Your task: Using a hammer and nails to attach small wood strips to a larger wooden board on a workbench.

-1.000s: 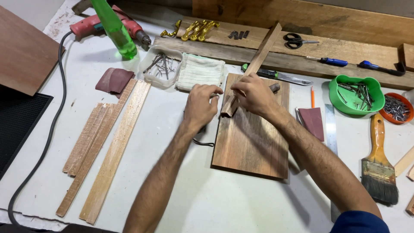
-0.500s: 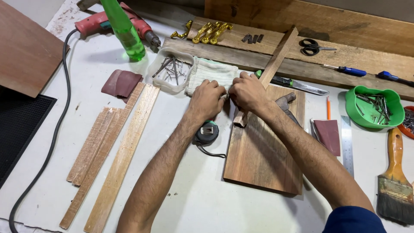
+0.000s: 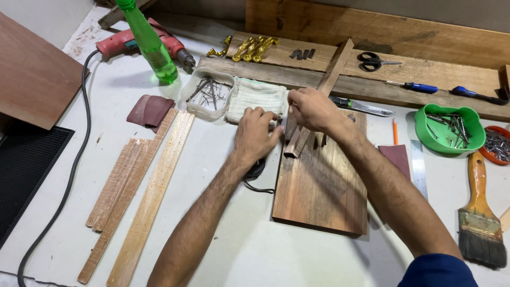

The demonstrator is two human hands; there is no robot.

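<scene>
My right hand (image 3: 313, 109) grips a long narrow wood strip (image 3: 326, 85) that slants from the back planks down onto a dark wooden board (image 3: 324, 186). The strip's lower end rests on the board's far left corner. My left hand (image 3: 255, 135) lies next to that corner with its fingers bent, touching the strip's lower end and the edge of a folded pale cloth (image 3: 255, 95). A small black round object with a cord (image 3: 257, 172) sits partly hidden under my left wrist.
Several thin wood strips (image 3: 138, 186) lie at the left. A clear tray of nails (image 3: 207, 93), green bottle (image 3: 151, 48), red drill (image 3: 127, 42) and sandpaper (image 3: 151, 110) are behind them. Scissors (image 3: 374, 61), screwdrivers (image 3: 419, 86), a green nail bowl (image 3: 449, 127) and a paintbrush (image 3: 481, 212) are at the right.
Both hands have slid slightly toward the board's far left corner, staying on the strip's lower end. The camera view has shifted, so the board appears further right.
</scene>
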